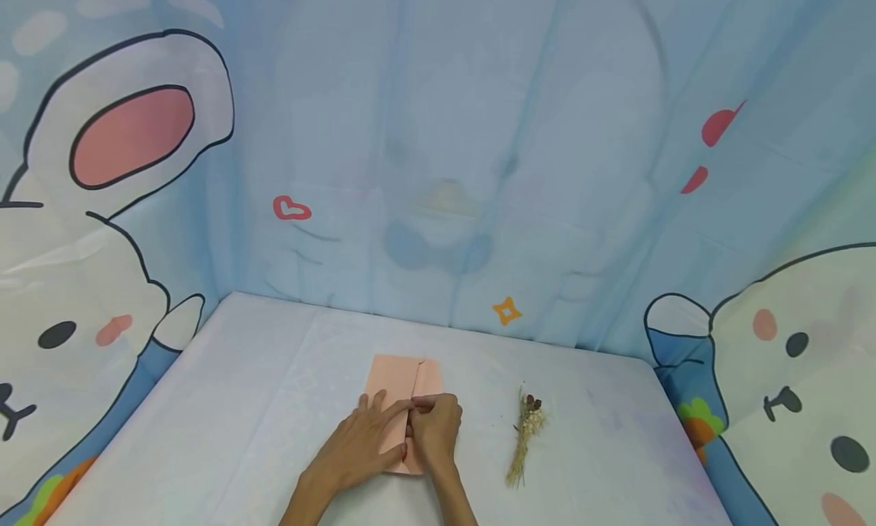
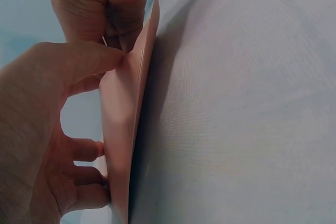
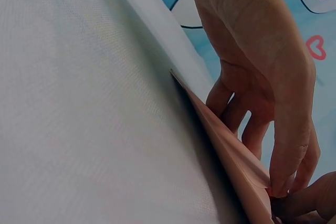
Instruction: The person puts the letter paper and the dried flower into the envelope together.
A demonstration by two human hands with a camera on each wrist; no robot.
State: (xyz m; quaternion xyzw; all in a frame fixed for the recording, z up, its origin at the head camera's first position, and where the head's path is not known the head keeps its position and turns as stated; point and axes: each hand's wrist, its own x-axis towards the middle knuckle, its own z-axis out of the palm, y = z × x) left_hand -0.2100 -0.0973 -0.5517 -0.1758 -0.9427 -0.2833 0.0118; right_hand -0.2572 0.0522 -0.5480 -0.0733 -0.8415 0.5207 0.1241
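Observation:
A pink folded paper envelope (image 1: 393,375) lies on the white table, with a vertical flap edge along its right part. My left hand (image 1: 357,444) rests on it, fingers spread and pressing its face; in the left wrist view the thumb (image 2: 100,60) touches the paper near the flap. At that flap edge, my right hand (image 1: 438,429) has its fingers curled and pinches the paper, close to the left fingertips. The exact pinch is partly hidden in every view. In the right wrist view, the envelope (image 3: 226,145) shows side-on with its layers slightly apart.
A small bunch of dried flowers (image 1: 527,435) lies on the table to the right of the envelope. The white tablecloth (image 1: 274,374) reaches back to a blue curtain (image 1: 328,131) printed with cartoon animals, which stands behind and on both sides.

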